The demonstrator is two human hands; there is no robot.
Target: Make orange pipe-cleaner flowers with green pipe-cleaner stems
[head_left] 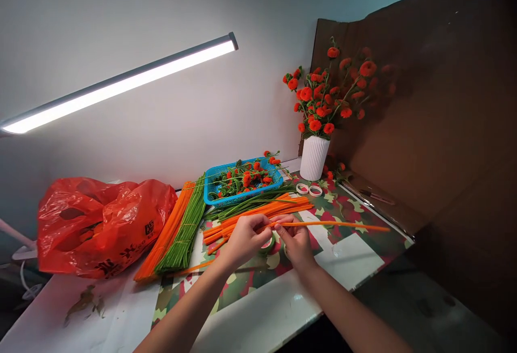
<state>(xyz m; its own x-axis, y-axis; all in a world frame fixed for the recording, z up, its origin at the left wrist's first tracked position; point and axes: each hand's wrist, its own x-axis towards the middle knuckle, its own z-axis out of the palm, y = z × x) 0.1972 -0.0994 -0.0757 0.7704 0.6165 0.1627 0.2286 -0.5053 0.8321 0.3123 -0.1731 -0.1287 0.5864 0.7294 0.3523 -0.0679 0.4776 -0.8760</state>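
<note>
An orange pipe cleaner (343,224) runs through both of my hands over the table, its free end reaching out to the right. My left hand (251,233) pinches it at the left, fingers closed. Close beside it, my right hand (294,236) grips the same stem between thumb and fingers. Just behind my hands lies a spread of loose orange pipe cleaners (297,204). A roll of green tape (267,244) sits below my fingers, partly hidden by them.
A blue basket (208,186) holds green stems and orange flowers. Left of it lie green pipe cleaners (183,234), orange pipe cleaners (161,234) and a red plastic bag (109,224). A white vase (314,159) of flowers stands behind two white rolls (315,191). Cardboard (424,100) rises at right.
</note>
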